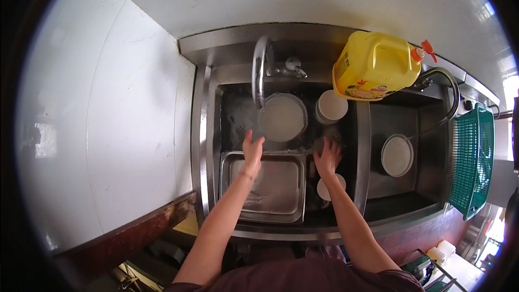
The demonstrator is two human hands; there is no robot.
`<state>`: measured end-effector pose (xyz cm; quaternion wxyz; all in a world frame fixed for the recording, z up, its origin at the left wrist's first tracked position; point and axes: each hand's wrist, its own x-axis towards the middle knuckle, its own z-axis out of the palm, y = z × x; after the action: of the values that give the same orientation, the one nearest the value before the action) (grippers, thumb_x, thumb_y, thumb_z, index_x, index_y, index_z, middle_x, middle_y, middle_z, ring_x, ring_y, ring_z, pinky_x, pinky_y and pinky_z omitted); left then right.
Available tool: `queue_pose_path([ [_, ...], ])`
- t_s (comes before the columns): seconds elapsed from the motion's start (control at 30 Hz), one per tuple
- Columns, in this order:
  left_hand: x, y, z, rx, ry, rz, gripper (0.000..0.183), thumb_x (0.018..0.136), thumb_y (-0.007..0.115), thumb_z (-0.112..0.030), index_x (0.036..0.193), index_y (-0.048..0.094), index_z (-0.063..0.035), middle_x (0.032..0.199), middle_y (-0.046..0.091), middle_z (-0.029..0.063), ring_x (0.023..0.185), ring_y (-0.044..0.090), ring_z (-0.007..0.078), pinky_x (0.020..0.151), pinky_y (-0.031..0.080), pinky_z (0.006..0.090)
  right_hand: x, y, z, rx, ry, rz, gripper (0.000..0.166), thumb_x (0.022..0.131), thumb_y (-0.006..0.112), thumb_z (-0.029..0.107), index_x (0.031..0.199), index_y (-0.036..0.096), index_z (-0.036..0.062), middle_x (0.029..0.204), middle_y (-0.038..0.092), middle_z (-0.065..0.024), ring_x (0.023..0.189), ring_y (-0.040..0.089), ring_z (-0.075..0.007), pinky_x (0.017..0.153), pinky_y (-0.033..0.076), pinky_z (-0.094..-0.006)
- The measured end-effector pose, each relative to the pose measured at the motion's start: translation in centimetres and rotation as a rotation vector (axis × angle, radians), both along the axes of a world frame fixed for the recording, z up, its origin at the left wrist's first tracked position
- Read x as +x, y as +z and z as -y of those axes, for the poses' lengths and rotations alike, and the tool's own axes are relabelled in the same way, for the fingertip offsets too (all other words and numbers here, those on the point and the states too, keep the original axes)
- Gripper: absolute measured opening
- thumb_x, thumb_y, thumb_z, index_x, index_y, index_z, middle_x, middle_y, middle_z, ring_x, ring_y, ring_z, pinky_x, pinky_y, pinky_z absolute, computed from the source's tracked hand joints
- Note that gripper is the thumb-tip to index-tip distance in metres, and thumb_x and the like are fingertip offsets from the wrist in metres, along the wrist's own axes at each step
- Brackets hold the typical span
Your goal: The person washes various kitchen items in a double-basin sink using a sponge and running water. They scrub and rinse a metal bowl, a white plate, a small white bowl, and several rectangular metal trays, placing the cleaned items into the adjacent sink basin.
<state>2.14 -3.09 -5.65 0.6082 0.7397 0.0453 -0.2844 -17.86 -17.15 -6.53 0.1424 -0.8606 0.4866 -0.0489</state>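
My left hand [253, 155] hangs over the left sink basin with its fingers apart, above the upper edge of a rectangular stainless steel pan [279, 186]. My right hand [328, 157] is spread at the basin's right part, holding nothing that I can see. Between and beyond the hands is a round container filled with whitish liquid [283, 117], beneath the curved chrome faucet [259, 73]. A white tub [332, 106] stands beyond my right hand. A white round piece [326, 188], a lid or bowl, lies partly hidden under my right forearm. Something dark and blurred is just past my right fingers.
A large yellow detergent jug [377, 67] with a red pump stands at the sink's back edge. In the right basin [429, 186], a thin stream runs into a round container [397, 155]. Farther right is a green plastic basket [472, 162]. White wall panels border the left and back.
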Motion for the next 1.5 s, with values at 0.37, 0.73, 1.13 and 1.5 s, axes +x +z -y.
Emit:
queue_pose_path([
  [0.37, 4.8, -11.1, 5.2, 0.370, -0.356, -0.260, 0.068, 0.087, 0.056, -0.014, 0.145, 0.021, -0.0153, 0.135, 0.045, 0.0163, 0.099, 0.060, 0.0301, 0.086, 0.049, 0.0362, -1.6, -7.4, 5.1, 0.683, -0.252, 0.508, 0.034, 0.077, 0.061, 0.008, 0.111, 0.060, 0.0077, 0.098, 0.064, -0.0150, 0.098, 0.058, -0.0329, 0.084, 0.046, -0.0358],
  [0.73, 2.9, -7.9, 3.7, 0.303, -0.503, 0.048, 0.092, 0.068, 0.047, 0.013, 0.149, 0.014, -0.0151, 0.132, 0.047, 0.0191, 0.118, 0.050, 0.0299, 0.096, 0.040, 0.0300, 11.3, -8.2, 2.1, 0.536, 0.032, 0.577, 0.044, 0.087, 0.055, 0.013, 0.129, 0.045, 0.0032, 0.121, 0.055, -0.0172, 0.112, 0.051, -0.0249, 0.095, 0.039, -0.0327],
  [1.13, 2.7, -4.9, 3.3, -0.171, -0.264, -0.334, 0.090, 0.061, 0.040, 0.020, 0.142, 0.030, -0.0191, 0.136, 0.040, 0.0112, 0.117, 0.048, 0.0273, 0.081, 0.046, 0.0265, 10.9, -3.8, 0.9, 1.078, 0.435, 0.026, 0.043, 0.089, 0.050, 0.034, 0.113, 0.059, -0.0006, 0.117, 0.058, -0.0240, 0.107, 0.055, -0.0372, 0.090, 0.042, -0.0395],
  [1.5, 1.1, 1.5, 4.3, -0.206, -0.290, -0.701, 0.094, 0.067, 0.038, 0.014, 0.144, 0.014, -0.0349, 0.133, 0.041, 0.0146, 0.104, 0.056, 0.0409, 0.058, 0.058, 0.0574, 14.7, -5.3, 1.4, 0.448, 0.123, 0.553, 0.028, 0.072, 0.057, 0.006, 0.099, 0.064, 0.0052, 0.087, 0.064, -0.0204, 0.085, 0.062, -0.0371, 0.075, 0.050, -0.0425],
])
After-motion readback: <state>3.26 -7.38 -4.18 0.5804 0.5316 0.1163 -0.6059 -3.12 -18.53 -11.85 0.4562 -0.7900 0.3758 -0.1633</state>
